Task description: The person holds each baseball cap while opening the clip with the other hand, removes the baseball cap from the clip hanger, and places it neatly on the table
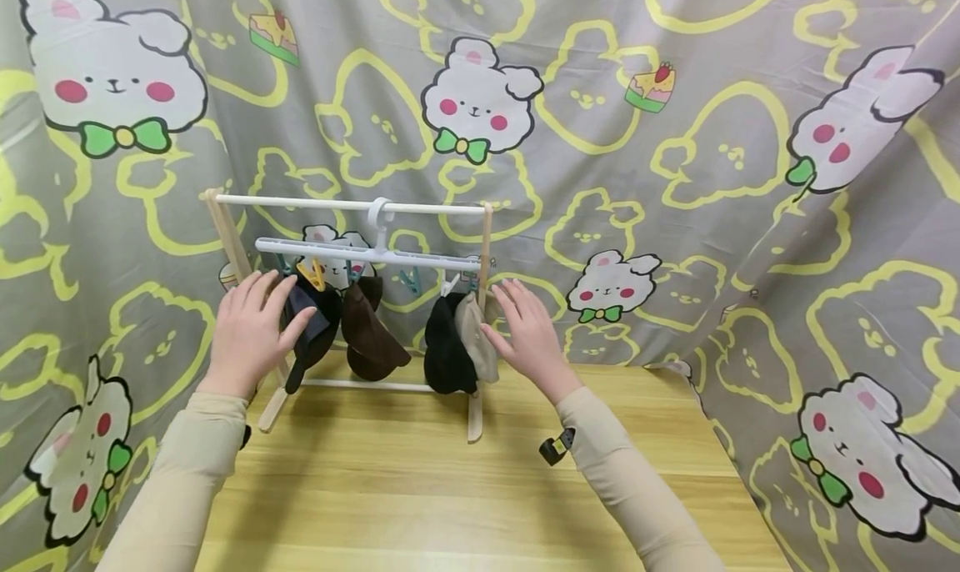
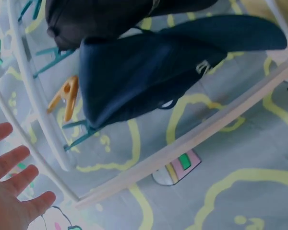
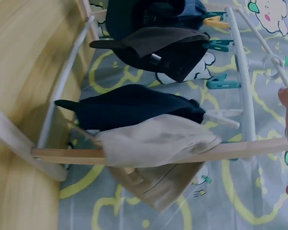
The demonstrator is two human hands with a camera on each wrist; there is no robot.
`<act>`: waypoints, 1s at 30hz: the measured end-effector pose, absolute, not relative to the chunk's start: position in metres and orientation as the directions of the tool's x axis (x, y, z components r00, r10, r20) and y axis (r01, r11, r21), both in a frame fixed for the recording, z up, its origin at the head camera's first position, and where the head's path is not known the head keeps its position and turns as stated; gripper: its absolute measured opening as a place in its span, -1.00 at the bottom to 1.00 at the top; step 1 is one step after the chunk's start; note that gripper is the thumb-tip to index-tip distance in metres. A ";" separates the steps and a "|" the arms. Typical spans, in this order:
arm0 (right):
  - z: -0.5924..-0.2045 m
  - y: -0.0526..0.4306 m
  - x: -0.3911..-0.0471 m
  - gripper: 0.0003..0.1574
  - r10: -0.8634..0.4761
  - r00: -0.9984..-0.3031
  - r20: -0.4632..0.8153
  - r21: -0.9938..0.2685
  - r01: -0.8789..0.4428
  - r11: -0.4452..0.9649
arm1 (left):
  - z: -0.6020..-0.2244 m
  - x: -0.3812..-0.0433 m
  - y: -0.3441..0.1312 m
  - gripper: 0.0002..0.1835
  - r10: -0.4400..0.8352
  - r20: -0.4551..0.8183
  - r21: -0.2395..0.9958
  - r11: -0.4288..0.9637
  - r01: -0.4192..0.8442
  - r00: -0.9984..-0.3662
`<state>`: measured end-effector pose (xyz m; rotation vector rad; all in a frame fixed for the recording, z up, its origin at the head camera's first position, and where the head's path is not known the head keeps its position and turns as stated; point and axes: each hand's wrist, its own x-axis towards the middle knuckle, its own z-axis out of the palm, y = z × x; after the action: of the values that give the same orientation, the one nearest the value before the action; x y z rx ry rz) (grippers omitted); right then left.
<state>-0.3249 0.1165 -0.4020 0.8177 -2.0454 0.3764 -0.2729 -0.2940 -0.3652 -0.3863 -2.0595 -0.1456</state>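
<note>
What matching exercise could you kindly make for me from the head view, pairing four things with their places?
Things
1. Beige cap
2. Brown cap
3. Hanger
4. Orange clip

Places, as seen in the head view
A. Hooked over the rack's top bar
B. At the right end of the hanging row, near the right hand
C. Towards the hanging row's left end, near the left hand
D. Below the hanger's middle stretch

Right pairs: 1-B, 2-D, 3-A, 4-C
</note>
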 end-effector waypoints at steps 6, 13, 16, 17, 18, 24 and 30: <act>-0.385 0.104 -0.333 -0.18 -0.426 -0.371 0.825 0.080 -0.670 0.738 | -0.346 -0.283 -0.302 -0.17 0.209 0.863 -0.055 0.944 0.324 -0.460; -0.361 0.087 -0.340 -0.19 -0.456 -0.326 0.828 0.142 -0.665 0.734 | -0.331 -0.294 -0.314 -0.13 0.188 0.856 -0.045 0.955 0.294 -0.481; -0.350 0.079 -0.344 -0.18 -0.471 -0.325 0.820 0.163 -0.656 0.737 | -0.327 -0.299 -0.318 -0.15 0.184 0.865 -0.046 0.956 0.291 -0.466; -0.347 0.076 -0.346 -0.18 -0.476 -0.323 0.818 0.172 -0.652 0.738 | -0.325 -0.301 -0.319 -0.15 0.180 0.864 -0.041 0.956 0.290 -0.470; -0.343 0.074 -0.347 -0.18 -0.479 -0.325 0.815 0.177 -0.648 0.741 | -0.324 -0.303 -0.319 -0.15 0.174 0.862 -0.033 0.957 0.290 -0.476; -0.321 0.062 -0.356 -0.17 -0.482 -0.330 0.812 0.201 -0.617 0.761 | -0.314 -0.319 -0.322 -0.19 0.153 0.837 -0.001 0.960 0.278 -0.525; -0.304 0.052 -0.369 -0.17 -0.483 -0.353 0.801 0.210 -0.590 0.779 | -0.305 -0.331 -0.322 -0.31 0.151 0.809 0.003 0.965 0.261 -0.569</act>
<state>-0.3689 0.0523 -0.3039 0.8031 -2.0146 0.1411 -0.3310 -0.3223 -0.3050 -0.2879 -2.1851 -0.1512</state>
